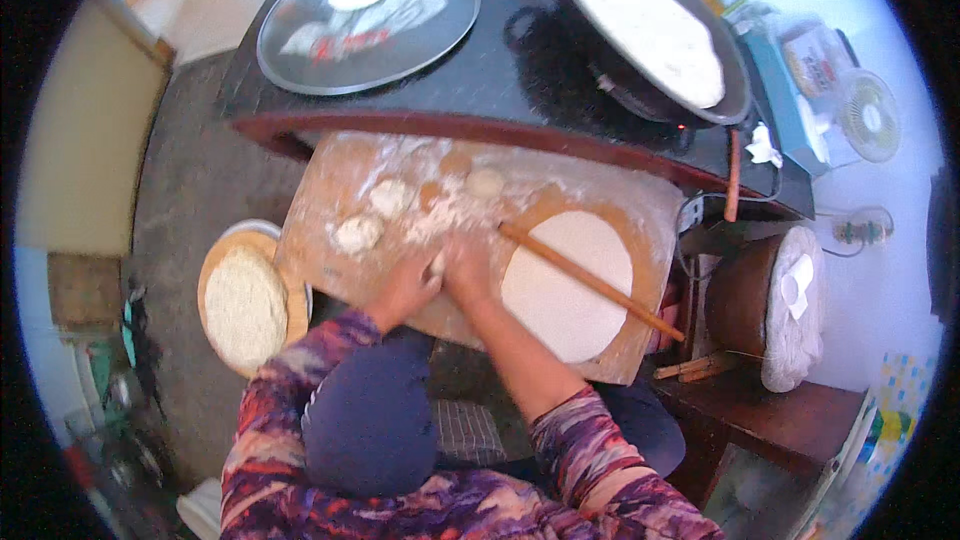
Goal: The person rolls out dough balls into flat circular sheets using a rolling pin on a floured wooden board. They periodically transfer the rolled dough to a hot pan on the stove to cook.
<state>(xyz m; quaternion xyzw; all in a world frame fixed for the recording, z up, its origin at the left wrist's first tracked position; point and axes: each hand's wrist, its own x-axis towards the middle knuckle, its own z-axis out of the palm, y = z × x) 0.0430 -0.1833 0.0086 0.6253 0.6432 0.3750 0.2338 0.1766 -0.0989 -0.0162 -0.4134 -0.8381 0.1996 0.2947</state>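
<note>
On a floured wooden board (465, 322), my left hand (409, 285) and my right hand (466, 262) are close together near the middle. Something small and pale shows between them, perhaps dough; blur hides how the fingers lie. Two dough balls (360, 233) (391, 197) sit beyond my left hand, with a flatter pale round (485, 183) further right. Loose flour (442, 216) is scattered just past my fingertips. To the right of my right hand lies a large thin round sheet of dough (570, 277), with a wooden rolling pin (592, 281) resting slantwise across it.
A dark counter (495, 82) stands beyond the board, bearing a glass lid (367, 22) and a pan (739, 90) with a pale flatbread (652, 34) in it. At left is a round wooden board with flatbread (246, 307). A cloth-covered pot (750, 307) stands at right.
</note>
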